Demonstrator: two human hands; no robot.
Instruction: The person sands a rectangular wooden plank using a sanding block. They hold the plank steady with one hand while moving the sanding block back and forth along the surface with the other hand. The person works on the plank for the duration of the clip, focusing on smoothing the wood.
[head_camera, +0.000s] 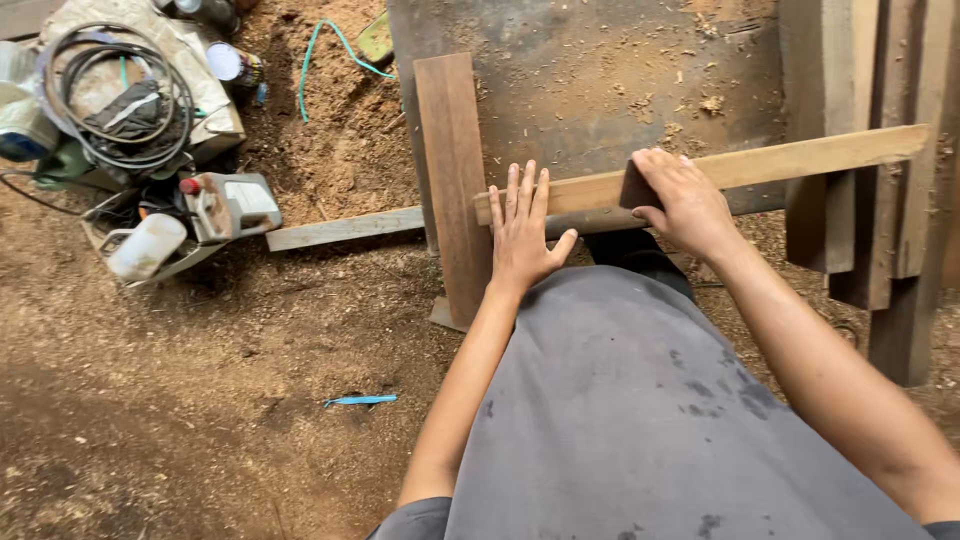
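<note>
The person stands over a dusty workbench (600, 80), looking straight down at both hands. A long pale wooden strip (800, 158) lies across the bench, running from near the middle out to the right, where it passes over a stack of darker boards (860, 200). The left hand (522, 235) lies flat on the strip's near end, fingers spread wide and straight, thumb out to the side, holding nothing, only pressing down. Just beside that hand a dark reddish plank (452, 180) lies at right angles to the strip, its far end on the bench and its near end hanging over the edge.

The right hand (683, 200) is curled over a small dark block (640, 187), gripping it against the top face of the strip, a little way right of the left hand. What kind of block it is I cannot tell.

Below the bench, the floor (200, 420) is thick with sawdust. A thin grey batten (345, 228) pokes out to the left. Farther left sit a coil of cable (110, 90), a white plastic jug (145, 248) and a tin (235, 65). A small blue object (360, 400) lies on the sawdust.
</note>
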